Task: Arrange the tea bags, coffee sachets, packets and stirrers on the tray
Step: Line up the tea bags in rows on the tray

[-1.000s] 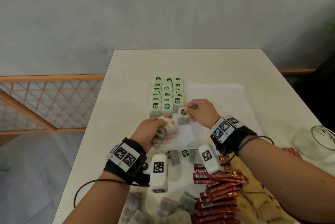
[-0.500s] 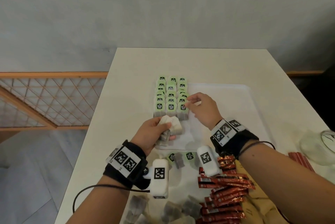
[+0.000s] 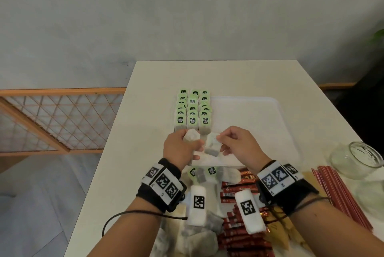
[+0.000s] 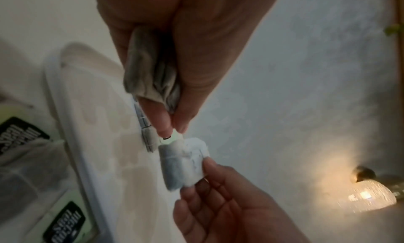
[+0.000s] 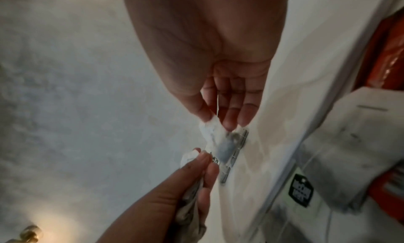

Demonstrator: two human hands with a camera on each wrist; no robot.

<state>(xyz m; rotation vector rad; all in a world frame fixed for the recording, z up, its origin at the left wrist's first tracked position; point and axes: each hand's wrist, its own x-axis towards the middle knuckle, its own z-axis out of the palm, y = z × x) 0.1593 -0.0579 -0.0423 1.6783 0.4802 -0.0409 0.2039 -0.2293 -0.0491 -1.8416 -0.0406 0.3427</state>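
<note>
Two hands (image 3: 209,146) pinch one tea bag (image 3: 212,145) between them.

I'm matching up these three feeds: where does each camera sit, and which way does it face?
Head: worn on the head, facing forward and down at the white tray; both forearms, left hand and right hand show.
Left wrist: along the left hand gripping a bunch of tea bags.
Right wrist: along the right hand pinching a single tea bag.
Shared: both wrist views show both hands and that single tea bag.
</note>
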